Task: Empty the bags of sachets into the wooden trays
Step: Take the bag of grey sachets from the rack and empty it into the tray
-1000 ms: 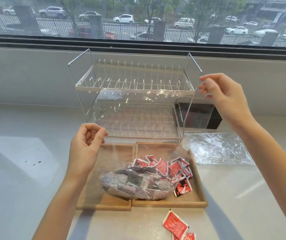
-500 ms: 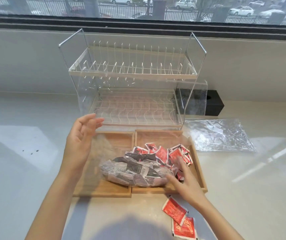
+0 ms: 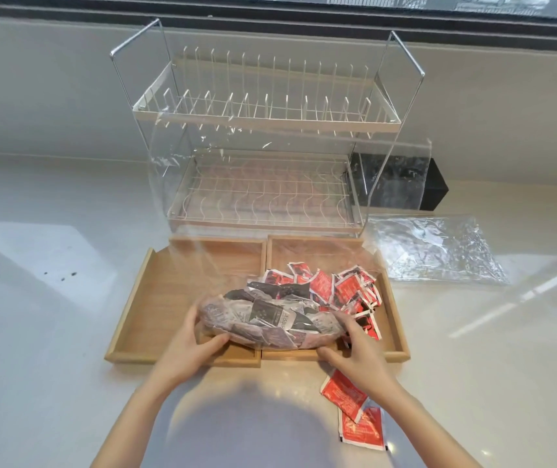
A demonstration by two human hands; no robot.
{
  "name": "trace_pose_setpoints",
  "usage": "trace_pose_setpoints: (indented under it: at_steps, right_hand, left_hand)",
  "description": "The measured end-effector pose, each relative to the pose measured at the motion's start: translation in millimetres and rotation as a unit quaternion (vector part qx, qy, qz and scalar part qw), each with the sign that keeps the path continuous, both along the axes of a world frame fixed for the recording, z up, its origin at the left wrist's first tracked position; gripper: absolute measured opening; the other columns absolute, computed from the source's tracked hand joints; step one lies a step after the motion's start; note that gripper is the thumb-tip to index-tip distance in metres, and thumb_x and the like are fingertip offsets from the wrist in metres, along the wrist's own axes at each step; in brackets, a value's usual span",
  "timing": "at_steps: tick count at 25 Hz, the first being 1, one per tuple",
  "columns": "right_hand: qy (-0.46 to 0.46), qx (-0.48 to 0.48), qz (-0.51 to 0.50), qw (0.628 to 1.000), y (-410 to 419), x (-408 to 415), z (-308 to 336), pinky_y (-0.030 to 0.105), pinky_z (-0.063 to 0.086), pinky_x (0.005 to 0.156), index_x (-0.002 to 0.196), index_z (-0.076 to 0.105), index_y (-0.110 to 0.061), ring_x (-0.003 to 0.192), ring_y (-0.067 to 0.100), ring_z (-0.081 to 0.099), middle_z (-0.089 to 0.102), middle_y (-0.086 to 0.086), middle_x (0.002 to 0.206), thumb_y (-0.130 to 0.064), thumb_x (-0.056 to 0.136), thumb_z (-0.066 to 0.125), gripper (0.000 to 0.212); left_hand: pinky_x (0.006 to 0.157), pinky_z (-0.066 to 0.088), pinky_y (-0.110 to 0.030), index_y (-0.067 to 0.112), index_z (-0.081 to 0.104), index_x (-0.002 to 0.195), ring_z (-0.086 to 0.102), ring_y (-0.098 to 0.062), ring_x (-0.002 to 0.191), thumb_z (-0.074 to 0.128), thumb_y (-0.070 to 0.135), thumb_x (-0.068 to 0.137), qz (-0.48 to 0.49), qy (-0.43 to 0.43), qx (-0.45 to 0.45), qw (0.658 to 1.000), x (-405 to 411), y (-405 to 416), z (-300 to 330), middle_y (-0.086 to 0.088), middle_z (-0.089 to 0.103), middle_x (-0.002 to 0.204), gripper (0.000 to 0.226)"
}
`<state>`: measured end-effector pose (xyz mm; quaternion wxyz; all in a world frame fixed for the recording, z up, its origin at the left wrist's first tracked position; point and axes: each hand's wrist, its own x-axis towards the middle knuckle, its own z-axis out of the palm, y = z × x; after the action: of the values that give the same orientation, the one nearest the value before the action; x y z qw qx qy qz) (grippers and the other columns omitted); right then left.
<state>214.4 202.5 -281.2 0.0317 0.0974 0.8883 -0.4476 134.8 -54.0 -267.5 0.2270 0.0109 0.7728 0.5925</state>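
— Moved since a moment ago? Both hands down from the bag's upper film and onto its loaded bottom.

— Big things first?

— Pale surface (image 3: 51,332), wire dish rack (image 3: 263,140) at the back, spent clear bag (image 3: 439,251) flat to the right. Two wooden trays side by side below the rack: left tray (image 3: 155,292) bare of loose sachets, right tray (image 3: 395,319) heaped with red sachets (image 3: 344,288).

— Step in hand?

— Second bag, by the look of it. Clear bag of grey sachets (image 3: 270,319) lying across the divide between the trays, mouth film standing up toward the rack. Not yet emptied.

— Next move?

— Probably lifting the sealed end, shifting left, tipping so the grey ones slide into the left tray rather than onto the red.

— Grip?

— Left hand (image 3: 189,349) cupping the bag's left end, fingers half-spread, thumb under the near edge. Right hand (image 3: 354,349) likewise around the right end. Pressed against the film, not pinching.

— Smallest?

— Two stray red sachets (image 3: 351,410) on the surface, near the right wrist.
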Motion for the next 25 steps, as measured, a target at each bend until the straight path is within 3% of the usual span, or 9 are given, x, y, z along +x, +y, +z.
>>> trace_pose_setpoints:
  at_steps: [2, 4, 8, 10, 13, 16, 19, 22, 25]
  right_hand:
    - [0.007, 0.006, -0.01, 1.0, -0.5, -0.7, -3.6, -0.002, 0.034, 0.075, 0.122, 0.046, -0.022, 0.1, 0.012, 0.056, 0.055, -0.013, 0.108, -0.006, 0.08, 0.062, 0.048]
    - [0.016, 0.004, -0.033, 0.999, -0.9, -2.7, -5.5, 0.004, 0.038, 0.072, 0.118, 0.052, -0.019, 0.092, 0.017, 0.061, 0.064, -0.006, 0.102, -0.006, 0.081, 0.06, 0.04]
    - [0.054, 0.004, -0.05, 0.997, -3.3, -7.8, 1.7, -0.002, 0.034, 0.075, 0.116, 0.056, -0.016, 0.097, 0.006, 0.055, 0.061, -0.009, 0.106, -0.006, 0.083, 0.059, 0.035]
    - [0.071, -0.002, -0.052, 0.996, -8.2, -8.6, 9.6, -0.003, 0.033, 0.076, 0.116, 0.057, -0.014, 0.094, 0.001, 0.054, 0.058, -0.016, 0.103, -0.008, 0.083, 0.06, 0.034]
    - [0.1, -0.032, -0.044, 0.993, -20.3, -10.9, 22.0, 0.005, 0.041, 0.076, 0.115, 0.055, -0.021, 0.088, -0.004, 0.058, 0.059, -0.02, 0.096, -0.012, 0.083, 0.062, 0.033]
    - [0.105, -0.053, -0.013, 0.993, -39.3, -15.2, 31.7, 0.017, 0.047, 0.077, 0.11, 0.054, -0.03, 0.085, 0.005, 0.063, 0.063, -0.017, 0.094, -0.013, 0.083, 0.063, 0.032]
    - [0.101, -0.039, 0.013, 0.994, -61.1, -15.1, 33.4, 0.025, 0.048, 0.076, 0.105, 0.05, -0.044, 0.078, 0.013, 0.065, 0.069, -0.008, 0.086, -0.02, 0.084, 0.062, 0.035]
    - [0.083, -0.038, 0.022, 0.996, -81.6, -11.4, 25.8, 0.033, 0.046, 0.072, 0.112, 0.055, -0.029, 0.073, 0.027, 0.063, 0.068, 0.016, 0.076, -0.024, 0.085, 0.06, 0.028]
    - [0.059, -0.046, 0.015, 0.997, -99.7, -4.9, 19.9, 0.032, 0.044, 0.064, 0.111, 0.058, -0.018, 0.068, 0.026, 0.062, 0.066, 0.015, 0.072, -0.023, 0.086, 0.058, 0.026]
  left_hand:
    - [0.088, 0.044, -0.012, 0.02, 0.036, 0.126, 0.058, 0.005, 0.093, 0.065, -0.003, 0.075, 0.006, 0.013, -0.008, 1.0, -2.8, -0.4, -8.3, 0.001, 0.058, 0.111, 0.063]
    - [0.073, 0.042, -0.002, 0.018, 0.046, 0.105, 0.057, -0.008, 0.094, 0.061, -0.002, 0.078, 0.044, 0.063, -0.049, 0.996, -3.0, 0.4, -8.9, 0.007, 0.058, 0.093, 0.037]
    - [0.072, 0.041, -0.017, 0.025, 0.05, 0.073, 0.054, -0.022, 0.09, 0.061, 0.014, 0.08, 0.078, 0.128, -0.064, 0.987, -0.3, -4.3, 1.6, 0.008, 0.058, 0.079, 0.017]
    - [0.071, 0.04, -0.017, 0.029, 0.053, 0.075, 0.055, -0.017, 0.084, 0.061, 0.03, 0.074, 0.082, 0.148, -0.058, 0.984, 2.4, -11.0, 9.2, 0.008, 0.061, 0.081, 0.008]
    - [0.065, 0.041, -0.006, 0.029, 0.054, 0.079, 0.056, -0.003, 0.073, 0.059, 0.012, 0.084, 0.126, 0.174, -0.034, 0.976, 8.5, -23.1, 19.9, 0.004, 0.061, 0.081, 0.019]
    - [0.061, 0.04, -0.002, 0.024, 0.055, 0.087, 0.054, 0.01, 0.063, 0.051, 0.01, 0.088, 0.187, 0.166, -0.007, 0.968, 15.1, -45.3, 25.4, 0.004, 0.058, 0.082, 0.015]
    - [0.059, 0.04, -0.001, 0.016, 0.053, 0.1, 0.055, -0.001, 0.072, 0.049, 0.011, 0.089, 0.223, 0.152, -0.016, 0.963, 24.4, -66.2, 24.6, -0.003, 0.056, 0.087, 0.013]
    - [0.058, 0.041, 0.0, 0.016, 0.053, 0.108, 0.053, -0.003, 0.073, 0.049, 0.011, 0.089, 0.246, 0.146, -0.033, 0.958, 34.7, -80.9, 24.1, -0.005, 0.054, 0.089, 0.02]
    - [0.051, 0.042, -0.002, 0.02, 0.052, 0.109, 0.057, -0.002, 0.066, 0.05, 0.012, 0.089, 0.247, 0.128, -0.043, 0.96, 40.6, -96.1, 20.3, -0.003, 0.055, 0.083, 0.022]
